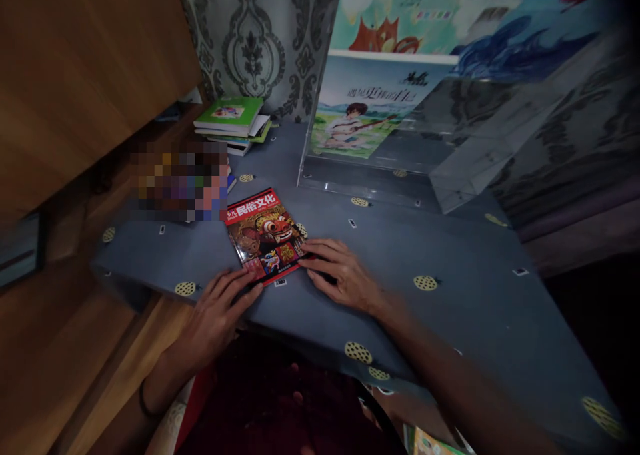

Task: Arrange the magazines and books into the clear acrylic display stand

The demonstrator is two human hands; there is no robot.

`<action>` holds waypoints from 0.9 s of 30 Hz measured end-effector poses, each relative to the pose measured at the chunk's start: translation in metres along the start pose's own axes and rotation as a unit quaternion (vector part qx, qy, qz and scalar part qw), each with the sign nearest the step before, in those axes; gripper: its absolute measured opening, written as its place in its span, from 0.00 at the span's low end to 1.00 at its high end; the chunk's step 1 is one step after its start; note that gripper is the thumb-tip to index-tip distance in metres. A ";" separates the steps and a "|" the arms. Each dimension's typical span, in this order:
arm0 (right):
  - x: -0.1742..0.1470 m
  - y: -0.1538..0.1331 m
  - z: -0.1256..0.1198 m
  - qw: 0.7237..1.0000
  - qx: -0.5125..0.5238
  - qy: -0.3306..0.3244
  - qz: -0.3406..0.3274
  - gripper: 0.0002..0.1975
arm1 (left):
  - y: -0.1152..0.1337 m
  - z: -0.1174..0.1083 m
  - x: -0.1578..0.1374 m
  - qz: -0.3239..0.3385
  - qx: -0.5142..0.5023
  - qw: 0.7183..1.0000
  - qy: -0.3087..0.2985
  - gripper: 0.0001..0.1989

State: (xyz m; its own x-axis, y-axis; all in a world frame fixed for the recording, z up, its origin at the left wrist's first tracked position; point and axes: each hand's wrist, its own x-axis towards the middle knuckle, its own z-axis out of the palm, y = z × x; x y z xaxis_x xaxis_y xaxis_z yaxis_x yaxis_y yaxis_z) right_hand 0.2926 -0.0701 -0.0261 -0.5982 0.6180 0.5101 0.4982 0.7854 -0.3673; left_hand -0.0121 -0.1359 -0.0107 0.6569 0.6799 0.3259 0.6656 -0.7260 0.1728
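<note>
A red book (264,231) with a mask picture and Chinese title lies flat on the grey-blue cloth-covered table (450,295). My left hand (220,305) rests palm down at the table's near edge, fingertips touching the book's near corner. My right hand (339,271) lies flat on the cloth, fingertips touching the book's right edge. Neither hand grips anything.
A stack of books with a green cover (233,123) sits at the back left. A clear acrylic box (400,168) stands behind the red book, with a picture book (360,115) inside. Patterned wallpaper (255,41) and a wooden panel (75,75) rise behind.
</note>
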 end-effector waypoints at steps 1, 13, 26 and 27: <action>0.000 0.000 0.000 1.000 0.000 0.002 -0.004 0.13 | 0.001 0.000 -0.001 -0.003 -0.002 1.000 0.001 0.31; 0.007 -0.016 0.007 0.999 -0.009 -0.030 -0.036 0.16 | -0.012 0.016 -0.001 -0.104 0.011 0.992 0.073 0.23; -0.004 -0.005 0.021 1.000 -0.014 -0.015 0.021 0.19 | -0.029 0.028 0.034 -0.268 -0.189 0.938 0.112 0.28; -0.004 -0.005 0.021 1.000 -0.012 -0.016 0.023 0.19 | -0.029 0.026 0.036 -0.278 -0.224 0.926 0.120 0.28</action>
State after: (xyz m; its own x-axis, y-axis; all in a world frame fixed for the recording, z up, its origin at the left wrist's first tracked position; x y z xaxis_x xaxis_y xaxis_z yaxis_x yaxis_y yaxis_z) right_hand 0.2794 -0.0760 -0.0420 -0.5930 0.6552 0.4681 0.5412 0.7547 -0.3708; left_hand 0.0015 -0.0871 -0.0280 0.1234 0.9580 0.2590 0.6291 -0.2773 0.7262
